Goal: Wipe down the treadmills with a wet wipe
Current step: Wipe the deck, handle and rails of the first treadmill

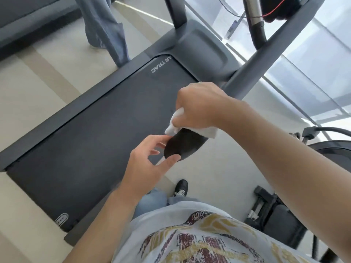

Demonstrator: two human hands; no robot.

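The right hand (pixel 199 105) is curled over a white wet wipe (pixel 176 128), pressing it around the top of a black handrail end (pixel 182 145) that sticks out over the treadmill's dark belt (pixel 95 133). The left hand (pixel 150 162) is loosely open just beside the tip of that handrail, fingers spread and thumb touching its lower edge, gripping nothing that I can make out. Another person's jeans-clad legs (pixel 106 29) stand on the pale floor (pixel 38 73) past the far side of the treadmill, and the wearer's black shoe (pixel 181 187) shows below the hands.
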